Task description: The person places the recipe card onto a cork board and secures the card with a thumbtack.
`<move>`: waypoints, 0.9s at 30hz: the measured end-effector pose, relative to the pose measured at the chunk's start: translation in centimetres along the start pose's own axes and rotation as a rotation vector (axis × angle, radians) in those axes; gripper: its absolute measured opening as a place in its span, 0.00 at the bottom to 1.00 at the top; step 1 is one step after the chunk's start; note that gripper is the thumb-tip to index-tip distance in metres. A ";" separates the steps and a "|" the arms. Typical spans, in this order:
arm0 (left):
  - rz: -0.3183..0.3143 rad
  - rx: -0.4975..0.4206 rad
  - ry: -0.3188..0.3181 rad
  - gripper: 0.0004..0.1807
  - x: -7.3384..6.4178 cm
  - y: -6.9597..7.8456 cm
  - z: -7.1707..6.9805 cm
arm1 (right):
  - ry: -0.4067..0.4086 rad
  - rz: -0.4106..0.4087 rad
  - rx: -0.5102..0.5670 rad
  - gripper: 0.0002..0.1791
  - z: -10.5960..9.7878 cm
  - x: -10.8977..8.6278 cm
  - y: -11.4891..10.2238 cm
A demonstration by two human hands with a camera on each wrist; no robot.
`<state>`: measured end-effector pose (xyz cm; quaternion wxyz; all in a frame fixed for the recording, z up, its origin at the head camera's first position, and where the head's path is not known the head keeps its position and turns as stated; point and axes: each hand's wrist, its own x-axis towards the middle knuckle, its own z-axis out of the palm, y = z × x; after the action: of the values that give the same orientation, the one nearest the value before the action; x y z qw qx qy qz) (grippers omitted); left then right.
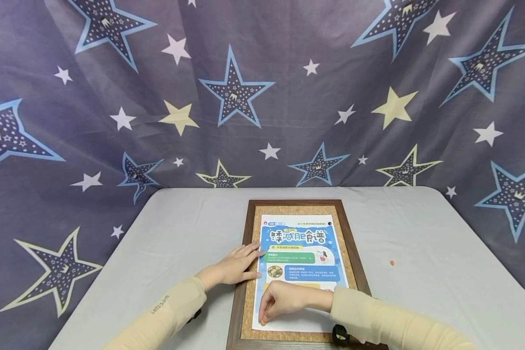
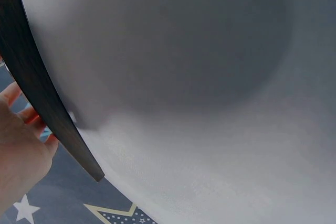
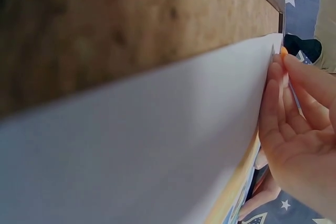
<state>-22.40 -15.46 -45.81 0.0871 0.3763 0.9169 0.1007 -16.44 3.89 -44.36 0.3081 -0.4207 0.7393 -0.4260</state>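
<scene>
Head view: here's the right hand (image 1: 282,297) pinching a small orange pin (image 1: 263,322) at the blue-and-white printed paper's (image 1: 306,265) lower-left corner, on the brown-framed cork board (image 1: 297,210); the left hand (image 1: 236,264), fingers straight, rests at the paper's left edge. A slip there could skew it.

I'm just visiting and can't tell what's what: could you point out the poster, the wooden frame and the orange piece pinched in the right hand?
Poster (image 1: 304,265): head view, middle of its printed face.
Wooden frame (image 1: 350,243): head view, its right side.
Orange piece (image 3: 284,51): right wrist view, its exposed end.
</scene>
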 end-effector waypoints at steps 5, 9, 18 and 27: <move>-0.003 -0.006 -0.005 0.32 0.0 0.0 0.0 | -0.003 -0.002 -0.029 0.03 0.1 0.0 0.0; 0.000 -0.008 -0.003 0.32 0.0 0.0 -0.1 | -0.006 0.002 -0.047 0.02 0.1 0.0 0.0; 0.005 -0.005 0.003 0.32 0.0 0.1 0.0 | -0.013 0.005 -0.160 0.03 0.1 0.0 -0.6; 0.002 -0.012 0.002 0.32 -0.1 0.2 -0.1 | -0.032 0.003 -0.137 0.04 -0.1 0.3 -0.4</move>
<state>-22.22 -15.40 -45.63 0.0885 0.3766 0.9159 0.1069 -16.47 3.59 -44.00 0.2910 -0.4462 0.7625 -0.3673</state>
